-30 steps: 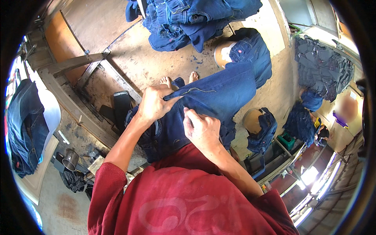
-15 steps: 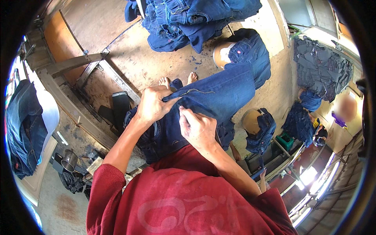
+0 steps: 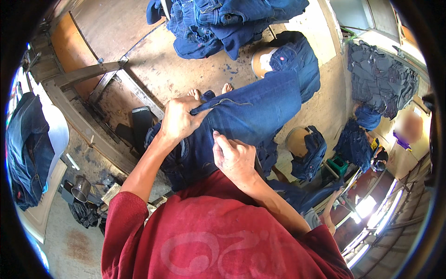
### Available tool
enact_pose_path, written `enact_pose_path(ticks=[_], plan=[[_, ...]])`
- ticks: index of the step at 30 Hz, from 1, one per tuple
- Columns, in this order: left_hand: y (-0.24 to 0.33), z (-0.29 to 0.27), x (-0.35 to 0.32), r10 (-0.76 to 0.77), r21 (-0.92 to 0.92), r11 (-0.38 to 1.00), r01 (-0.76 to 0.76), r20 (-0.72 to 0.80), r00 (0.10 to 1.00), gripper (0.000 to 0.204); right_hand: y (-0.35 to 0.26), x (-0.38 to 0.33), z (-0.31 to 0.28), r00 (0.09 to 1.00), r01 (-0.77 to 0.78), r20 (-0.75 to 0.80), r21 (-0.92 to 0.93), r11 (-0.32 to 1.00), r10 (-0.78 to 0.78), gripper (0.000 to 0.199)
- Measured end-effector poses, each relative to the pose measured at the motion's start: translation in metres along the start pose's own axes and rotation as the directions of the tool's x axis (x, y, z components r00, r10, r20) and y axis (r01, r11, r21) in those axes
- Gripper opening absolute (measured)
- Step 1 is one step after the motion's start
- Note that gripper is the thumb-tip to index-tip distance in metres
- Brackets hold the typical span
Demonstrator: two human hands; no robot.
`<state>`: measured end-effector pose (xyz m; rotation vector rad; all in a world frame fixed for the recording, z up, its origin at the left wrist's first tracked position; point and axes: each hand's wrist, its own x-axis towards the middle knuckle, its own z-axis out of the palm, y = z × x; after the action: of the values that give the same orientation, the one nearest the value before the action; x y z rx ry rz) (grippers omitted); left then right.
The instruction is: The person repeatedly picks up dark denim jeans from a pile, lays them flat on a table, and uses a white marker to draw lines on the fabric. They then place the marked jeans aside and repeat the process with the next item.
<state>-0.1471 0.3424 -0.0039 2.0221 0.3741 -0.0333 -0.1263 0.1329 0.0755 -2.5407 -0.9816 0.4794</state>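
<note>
One hand, the left hand (image 3: 180,118), is pinching the edge of a blue denim garment (image 3: 265,109), fingers closing firmly on the cloth. Garment is lying across the wearer's lap and extending toward the upper right. Loose pale thread (image 3: 234,101) is trailing along its upper side, just right of the left hand. Right hand (image 3: 236,156) is hovering over or resting on the denim, contact unclear; its fingers are curling inward, thumb near index finger; cannot tell whether anything is inside. Surroundings: heaped jeans (image 3: 232,23) are hanging ahead; dark grey clothing (image 3: 378,76) is lying piled at right; green basket (image 3: 337,166) is sitting below that pile; another person's arm (image 3: 330,209) is reaching toward dark fabric (image 3: 302,195).
</note>
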Motion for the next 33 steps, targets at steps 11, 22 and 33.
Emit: enact_pose_path(ticks=[11, 22, 33], plan=[[0.000, 0.001, 0.001, -0.016, 0.028, 0.999, 0.016, 0.005, 1.000, 0.024, 0.000, 0.004, -0.007, 0.999, -0.034, 0.027, 0.032, 0.999, 0.033, 0.018], [0.000, 0.002, 0.000, 0.024, 0.030, 0.999, -0.023, -0.033, 0.999, 0.019, 0.007, 0.007, -0.011, 1.000, 0.006, -0.030, 0.111, 0.994, -0.002, 0.016], [0.000, 0.002, 0.000, 0.048, 0.032, 0.998, -0.047, -0.045, 0.998, 0.019, 0.001, 0.006, -0.008, 0.996, -0.063, -0.060, 0.125, 0.990, 0.071, 0.016]])
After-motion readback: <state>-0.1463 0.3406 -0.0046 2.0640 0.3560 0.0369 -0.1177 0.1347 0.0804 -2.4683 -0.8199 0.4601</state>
